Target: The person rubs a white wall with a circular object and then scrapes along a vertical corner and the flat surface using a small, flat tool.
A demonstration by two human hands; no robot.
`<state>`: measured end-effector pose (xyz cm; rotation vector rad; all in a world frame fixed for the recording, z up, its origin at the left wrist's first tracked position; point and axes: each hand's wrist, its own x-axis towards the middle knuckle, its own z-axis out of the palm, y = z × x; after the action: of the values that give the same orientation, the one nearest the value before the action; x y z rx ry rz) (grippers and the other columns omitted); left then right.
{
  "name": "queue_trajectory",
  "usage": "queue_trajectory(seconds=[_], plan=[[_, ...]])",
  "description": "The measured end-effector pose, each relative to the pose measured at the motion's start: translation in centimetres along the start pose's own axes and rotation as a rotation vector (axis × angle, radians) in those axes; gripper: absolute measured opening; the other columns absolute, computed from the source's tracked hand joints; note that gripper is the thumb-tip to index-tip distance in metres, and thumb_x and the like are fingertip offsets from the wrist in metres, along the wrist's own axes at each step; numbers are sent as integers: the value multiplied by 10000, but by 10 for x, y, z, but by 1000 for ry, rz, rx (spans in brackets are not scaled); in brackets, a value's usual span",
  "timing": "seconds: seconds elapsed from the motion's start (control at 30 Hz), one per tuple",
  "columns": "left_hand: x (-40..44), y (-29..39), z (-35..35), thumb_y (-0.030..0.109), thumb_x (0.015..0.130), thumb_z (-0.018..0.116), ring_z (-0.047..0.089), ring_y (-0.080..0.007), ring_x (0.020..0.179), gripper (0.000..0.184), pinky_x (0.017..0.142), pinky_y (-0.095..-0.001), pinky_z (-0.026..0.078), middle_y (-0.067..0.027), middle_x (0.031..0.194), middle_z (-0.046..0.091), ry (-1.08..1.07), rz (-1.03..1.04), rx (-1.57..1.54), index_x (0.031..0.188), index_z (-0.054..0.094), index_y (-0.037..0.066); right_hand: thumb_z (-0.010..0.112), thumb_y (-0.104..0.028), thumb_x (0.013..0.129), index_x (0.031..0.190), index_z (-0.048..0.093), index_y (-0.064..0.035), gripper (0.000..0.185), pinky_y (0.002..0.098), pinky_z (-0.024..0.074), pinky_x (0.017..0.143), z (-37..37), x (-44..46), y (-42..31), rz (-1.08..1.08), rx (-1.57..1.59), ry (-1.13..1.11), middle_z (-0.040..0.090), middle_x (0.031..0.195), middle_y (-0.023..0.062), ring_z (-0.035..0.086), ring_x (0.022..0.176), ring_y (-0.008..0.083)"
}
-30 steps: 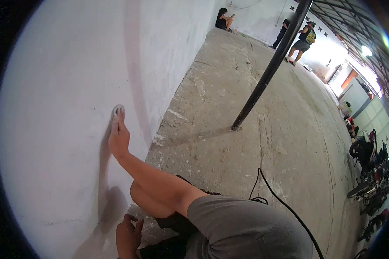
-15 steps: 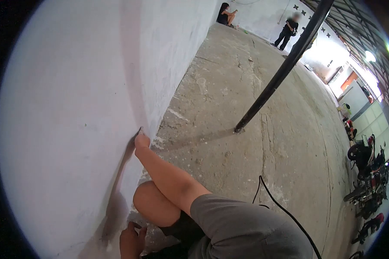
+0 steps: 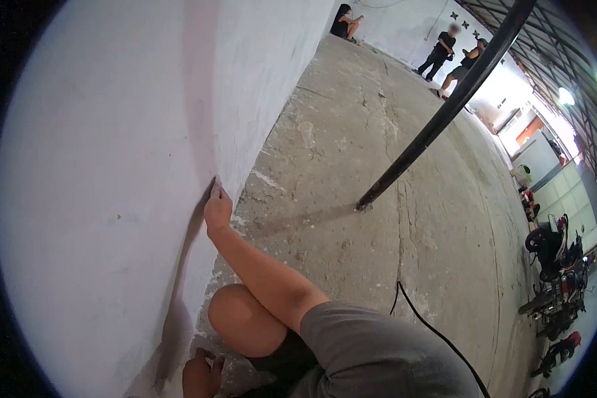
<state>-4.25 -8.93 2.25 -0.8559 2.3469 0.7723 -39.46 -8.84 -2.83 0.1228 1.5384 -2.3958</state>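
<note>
My right hand (image 3: 217, 209) is at the end of the outstretched arm, touching the white wall (image 3: 113, 132) low down near the floor. Its fingers are pressed together and point up along the wall. A small greyish, dark-tipped thing shows at the fingertips, too small to name. Below my bent knee (image 3: 235, 312), my left hand (image 3: 201, 377) is low beside the foot of the wall. Its fingers are partly visible and slightly apart, with nothing seen in them. The rest of that hand is cut off by the frame edge.
A black pole (image 3: 438, 119) rises slanting from the cracked concrete floor (image 3: 325, 225). A black cable (image 3: 431, 318) hangs beside my grey sleeve. Motorbikes (image 3: 557, 265) stand along the right. Three people are at the far end: one seated (image 3: 343, 26), two standing (image 3: 439, 53).
My right hand has moved slightly up along the wall, and its fingers are straighter. My left hand has barely moved. A person has come into view from behind the pole.
</note>
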Motion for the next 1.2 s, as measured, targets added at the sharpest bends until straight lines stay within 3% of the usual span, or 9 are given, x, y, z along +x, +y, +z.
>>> queue_trajectory(seconds=[0.17,0.33,0.4,0.6,0.7,0.8,0.9,1.0,1.2], plan=[[10,-17,10,336,905,645,667,-405,858,375,771,-475,516,-252,852,675,27,104,-27,1092,608,13,368,-243,1063,1453,348,61,495,278,220,1166,18,-6,-2,-346,-137,-15,338,1546,165,281,1447,215],[9,-20,10,414,938,597,655,-438,929,432,805,-501,508,-281,942,679,34,240,-15,1164,594,47,370,-221,1065,1447,361,61,474,279,221,1167,15,-18,-23,-115,-89,-34,339,1547,157,284,1442,204],[-4,2,0,289,880,680,676,-367,808,335,774,-453,515,-203,768,676,37,83,5,1056,625,8,371,-224,1062,1462,341,41,481,286,239,1158,27,-32,-28,-258,-136,-47,338,1544,175,299,1437,226],[-23,2,6,306,871,696,673,-364,772,347,750,-461,510,-200,744,673,128,118,43,1042,628,12,375,-239,1057,1487,324,-8,491,293,290,1125,40,-55,-30,-634,-158,-81,341,1533,215,347,1418,260],[-42,8,2,304,870,696,672,-367,766,344,722,-460,511,-202,745,670,109,71,-38,1024,627,4,378,-238,1058,1470,359,-2,475,277,301,1110,33,-75,-43,-85,-124,-165,345,1532,212,355,1413,251],[-51,0,9,299,872,693,675,-369,758,341,692,-454,513,-210,748,669,178,139,18,1010,624,-5,384,-264,1062,1459,392,-22,465,268,335,1081,54,-107,-39,-620,-160,-159,381,1509,216,427,1368,264],[-60,-6,13,299,875,690,671,-374,745,337,681,-456,509,-214,745,666,216,148,-52,1009,621,-2,405,-206,1055,1454,374,13,456,278,286,1135,65,-122,-42,-764,-179,-141,375,1522,179,347,1421,244],[-69,-4,13,301,881,686,671,-374,747,336,683,-464,507,-218,752,667,218,94,-21,1016,619,0,400,-194,1055,1456,377,5,449,281,269,1146,60,-121,-45,-512,-139,-167,322,1550,178,302,1443,233],[-78,-9,18,299,858,706,645,-397,781,321,711,-484,489,-207,710,643,260,127,-47,995,624,20,367,-253,1052,1493,304,-16,504,320,296,1144,68,-144,-37,-711,-272,-197,334,1533,198,356,1408,311]])
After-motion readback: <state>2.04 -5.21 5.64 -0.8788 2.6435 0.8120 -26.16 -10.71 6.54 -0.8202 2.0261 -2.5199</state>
